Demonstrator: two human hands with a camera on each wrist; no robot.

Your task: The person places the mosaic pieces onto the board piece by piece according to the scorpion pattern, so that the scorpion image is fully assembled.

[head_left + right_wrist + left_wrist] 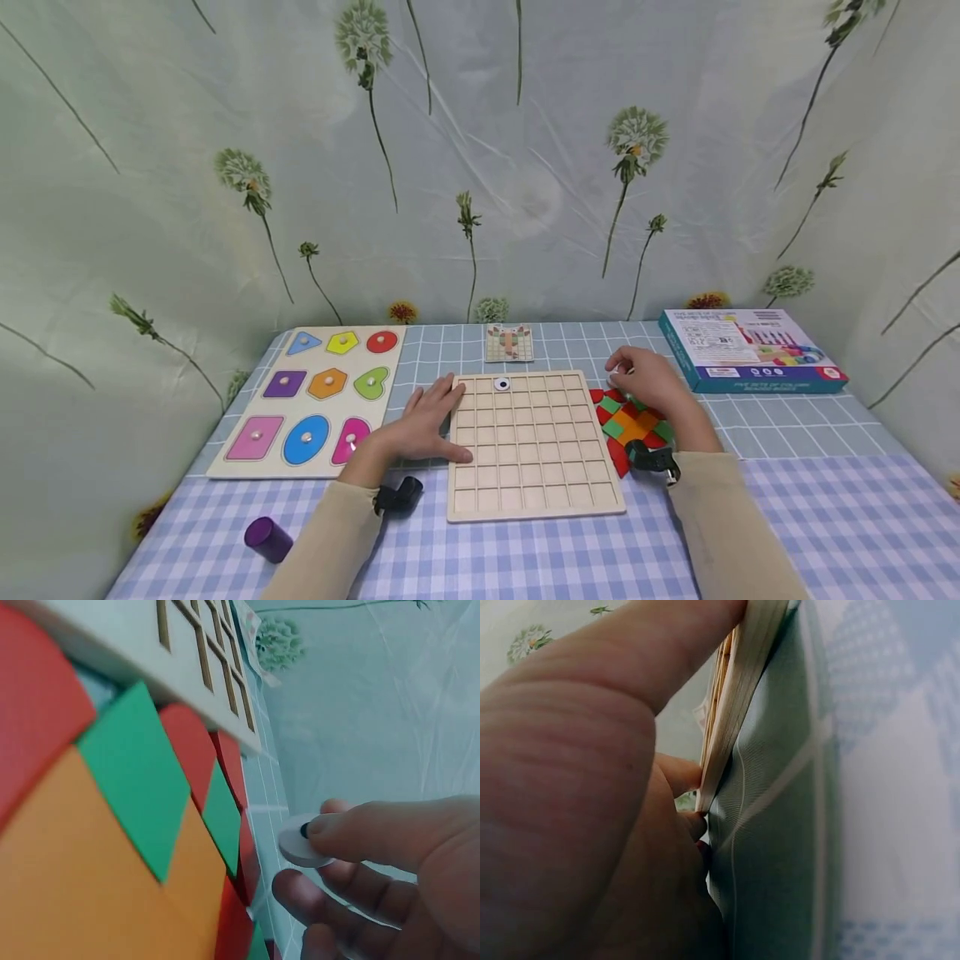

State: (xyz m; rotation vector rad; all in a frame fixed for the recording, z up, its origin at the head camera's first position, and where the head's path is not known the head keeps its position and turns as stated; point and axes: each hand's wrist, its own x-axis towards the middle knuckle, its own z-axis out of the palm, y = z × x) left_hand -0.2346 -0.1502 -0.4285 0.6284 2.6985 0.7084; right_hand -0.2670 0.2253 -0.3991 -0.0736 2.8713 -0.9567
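Observation:
A pale wooden grid board (pixel 528 450) lies in the middle of the table. One white square tile with a black eye dot (pixel 502 384) sits in its top row. My left hand (pixel 423 425) rests along the board's left edge, fingers spread and thumb over the rim; the left wrist view shows fingertips at the board's side. Just above the coloured pieces (pixel 630 421), right of the board, is my right hand (pixel 651 382). Between its thumb and fingers it pinches a white round eye piece (pixel 298 852) with a black dot. The pieces are red, green and orange.
Behind the board lies a small pattern card (pixel 509 348). A shape puzzle board (pixel 247 400) with knobbed pieces is at the left, and a purple cylinder (pixel 267 539) stands in front of it. At the back right lies a colourful flat box (pixel 750 350).

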